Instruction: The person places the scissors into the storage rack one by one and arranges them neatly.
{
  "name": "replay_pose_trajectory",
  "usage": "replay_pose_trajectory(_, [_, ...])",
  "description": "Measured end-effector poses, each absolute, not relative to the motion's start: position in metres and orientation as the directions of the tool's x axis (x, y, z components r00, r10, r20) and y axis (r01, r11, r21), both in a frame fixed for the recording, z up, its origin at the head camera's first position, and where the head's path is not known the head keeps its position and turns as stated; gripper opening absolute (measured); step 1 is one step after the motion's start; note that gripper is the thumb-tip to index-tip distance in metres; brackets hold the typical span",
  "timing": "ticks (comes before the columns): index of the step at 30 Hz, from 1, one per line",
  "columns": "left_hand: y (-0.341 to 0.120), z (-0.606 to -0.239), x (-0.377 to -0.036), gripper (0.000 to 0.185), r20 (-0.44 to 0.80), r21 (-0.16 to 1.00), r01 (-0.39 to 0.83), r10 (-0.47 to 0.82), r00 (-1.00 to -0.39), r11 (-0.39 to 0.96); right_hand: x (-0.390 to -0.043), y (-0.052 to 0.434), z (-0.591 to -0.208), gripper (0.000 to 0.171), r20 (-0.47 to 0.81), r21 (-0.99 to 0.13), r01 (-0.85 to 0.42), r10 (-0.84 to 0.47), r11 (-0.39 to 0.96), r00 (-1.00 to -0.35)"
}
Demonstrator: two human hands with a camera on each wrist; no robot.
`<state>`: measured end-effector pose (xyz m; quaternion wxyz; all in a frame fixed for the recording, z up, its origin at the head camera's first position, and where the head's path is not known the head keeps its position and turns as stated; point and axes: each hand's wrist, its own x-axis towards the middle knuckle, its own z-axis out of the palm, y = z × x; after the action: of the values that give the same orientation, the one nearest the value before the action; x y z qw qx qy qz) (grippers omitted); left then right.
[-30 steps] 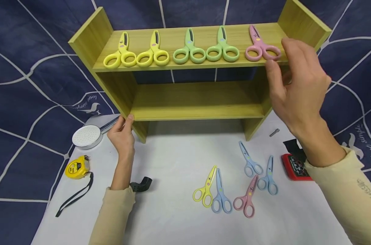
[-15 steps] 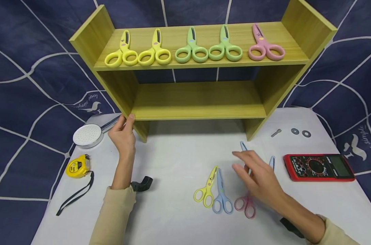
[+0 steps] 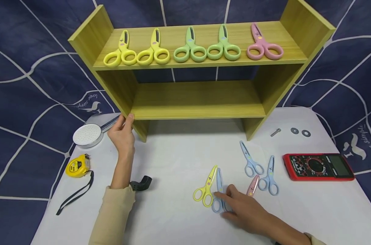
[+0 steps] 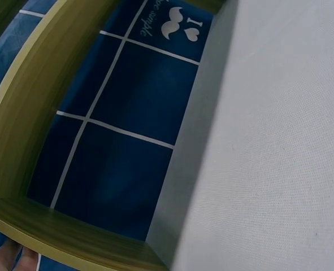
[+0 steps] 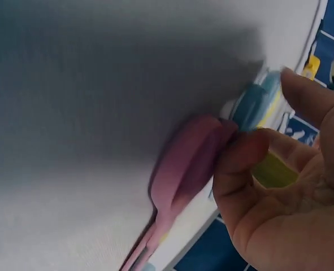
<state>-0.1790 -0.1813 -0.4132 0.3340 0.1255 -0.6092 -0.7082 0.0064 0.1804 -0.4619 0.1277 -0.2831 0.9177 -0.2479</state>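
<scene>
My left hand (image 3: 122, 137) grips the lower left edge of a wooden shelf unit (image 3: 197, 102); its fingers show behind the panel (image 4: 70, 257) in the left wrist view. Over the table, my right hand (image 3: 246, 211) is at a pair of blue scissors (image 3: 219, 180), thumb and forefinger apart on either side of the handles. Beneath that hand lie pink scissors (image 3: 252, 185), handles hidden in the head view. In the right wrist view the blue handle (image 5: 250, 106) shows between thumb and curled fingers, beside the pink handle (image 5: 169, 175). Yellow scissors (image 3: 208, 187) lie just left.
On the top board stand yellow scissors (image 3: 123, 51), green scissors (image 3: 189, 46) and pink scissors (image 3: 263, 44) in a row. Two more blue scissors (image 3: 269, 177) lie right, near a red multimeter (image 3: 317, 166), bolt (image 3: 275, 132) and washers (image 3: 306, 133). Left are a shower head (image 3: 87, 135) and tape measure (image 3: 78, 166).
My right hand has left the pink scissors on the top board and come down and left to the blue scissors on the table. The left hand keeps its grip on the shelf unit.
</scene>
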Motion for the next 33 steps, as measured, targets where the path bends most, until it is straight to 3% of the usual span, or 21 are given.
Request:
replay_pose_trajectory(7, [-0.181, -0.411, -0.179, 0.028, 0.237, 0.95, 0.311, -0.625, -0.743, -0.008, 0.011, 0.176, -0.471, 0.049, 0.014, -0.416, -0.547, -0.596, 0.727, -0.803])
replay_pose_trajectory(12, [-0.181, -0.411, -0.179, 0.028, 0.223, 0.95, 0.309, -0.619, -0.753, -0.034, 0.006, 0.176, -0.469, 0.048, 0.008, -0.452, -0.52, -0.579, 0.725, -0.815])
replay_pose_trajectory(16, [-0.181, -0.412, -0.178, 0.028, 0.23, 0.953, 0.303, -0.625, -0.746, -0.012, -0.002, 0.174, -0.462, 0.049, 0.116, -0.485, -0.535, -0.556, 0.692, -0.823])
replay_pose_trajectory(21, [-0.18, -0.413, -0.178, 0.028, 0.239, 0.951, 0.309, -0.627, -0.742, -0.003, -0.019, 0.167, -0.437, 0.051, 0.346, -0.554, -0.62, -0.523, 0.555, -0.779])
replay_pose_trajectory(26, [-0.178, -0.414, -0.177, 0.028, 0.239, 0.951, 0.31, -0.624, -0.744, -0.006, -0.045, 0.16, -0.4, 0.049, 0.49, -0.578, -0.682, -0.478, 0.449, -0.729])
replay_pose_trajectory(29, [-0.178, -0.413, -0.178, 0.027, 0.244, 0.949, 0.315, -0.628, -0.739, -0.001, -0.066, 0.153, -0.381, 0.045, 0.534, -0.55, -0.69, -0.438, 0.471, -0.723])
replay_pose_trajectory(33, [-0.178, -0.412, -0.178, 0.027, 0.257, 0.944, 0.33, -0.633, -0.731, 0.003, -0.097, 0.142, -0.363, 0.039, 0.517, -0.559, -0.644, -0.388, 0.522, -0.763])
